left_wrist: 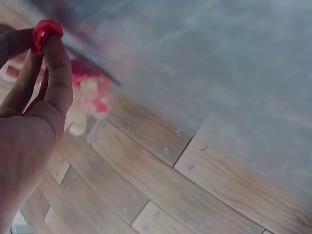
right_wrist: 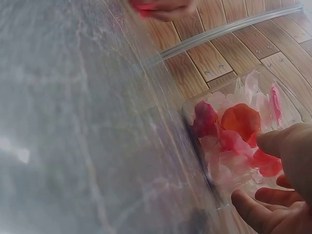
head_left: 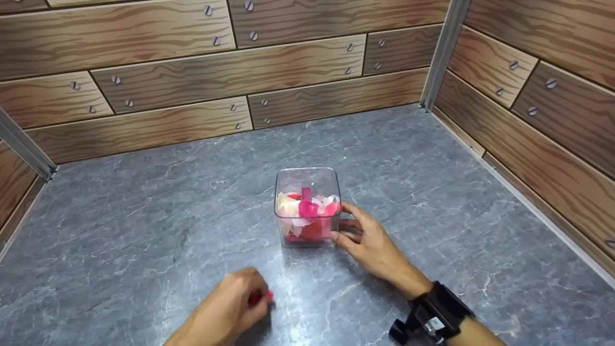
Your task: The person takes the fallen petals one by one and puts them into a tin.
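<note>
A clear plastic square container (head_left: 307,174) stands upright on the grey marbled surface, part filled with pink, red and white petals (head_left: 307,209). My right hand (head_left: 372,245) rests its fingertips against the container's right side, thumb lower toward the front corner. In the right wrist view its fingers (right_wrist: 265,197) look relaxed and spread beside the wall. Nearer the front, to the left of the container, my left hand (head_left: 235,298) pinches a small red petal (left_wrist: 47,35) between thumb and fingertips. The petal looks folded or curled in the left wrist view.
Wood-plank-patterned panels (head_left: 168,81) enclose the back, with another such wall (head_left: 552,110) on the right. Metal corner posts (head_left: 439,57) join the panels. A black wrist strap with a device (head_left: 442,312) sits on my right wrist.
</note>
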`<move>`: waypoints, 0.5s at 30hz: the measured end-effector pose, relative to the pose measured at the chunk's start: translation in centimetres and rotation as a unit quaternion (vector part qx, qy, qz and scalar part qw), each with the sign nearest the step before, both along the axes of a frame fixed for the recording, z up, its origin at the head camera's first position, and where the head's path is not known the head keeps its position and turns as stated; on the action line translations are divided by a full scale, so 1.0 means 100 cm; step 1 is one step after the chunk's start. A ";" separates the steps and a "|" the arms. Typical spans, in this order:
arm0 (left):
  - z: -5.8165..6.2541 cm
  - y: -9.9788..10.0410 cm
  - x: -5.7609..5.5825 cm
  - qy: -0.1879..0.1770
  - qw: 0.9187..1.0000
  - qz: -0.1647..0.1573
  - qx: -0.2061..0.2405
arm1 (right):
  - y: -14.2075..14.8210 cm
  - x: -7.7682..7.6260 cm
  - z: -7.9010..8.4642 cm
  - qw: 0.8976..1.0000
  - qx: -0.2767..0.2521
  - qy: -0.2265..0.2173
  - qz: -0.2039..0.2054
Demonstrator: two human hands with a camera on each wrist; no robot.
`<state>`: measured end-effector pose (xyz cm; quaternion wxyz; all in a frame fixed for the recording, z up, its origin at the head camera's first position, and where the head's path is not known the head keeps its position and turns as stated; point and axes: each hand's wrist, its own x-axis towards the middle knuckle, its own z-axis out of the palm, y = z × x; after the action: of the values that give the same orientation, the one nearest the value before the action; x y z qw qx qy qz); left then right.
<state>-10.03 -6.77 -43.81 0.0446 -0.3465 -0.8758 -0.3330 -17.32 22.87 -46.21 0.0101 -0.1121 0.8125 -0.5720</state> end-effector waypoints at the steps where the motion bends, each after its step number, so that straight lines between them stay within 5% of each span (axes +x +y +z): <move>1: 0.007 0.003 -0.002 0.014 1.000 0.007 0.019 | 0.001 -0.001 0.001 1.000 0.000 0.001 0.000; 8: 0.066 0.031 -0.039 0.078 0.991 0.054 0.097 | 0.005 -0.002 0.003 1.000 0.008 0.005 -0.008; 15: 0.077 0.059 -0.078 0.081 0.991 0.076 0.078 | 0.002 0.000 -0.001 1.000 0.004 0.016 0.007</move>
<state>-17.81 -0.89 -36.07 0.1674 -0.2998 -0.8647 -0.3667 -17.30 23.05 -46.35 0.0018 -0.1264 0.8143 -0.5666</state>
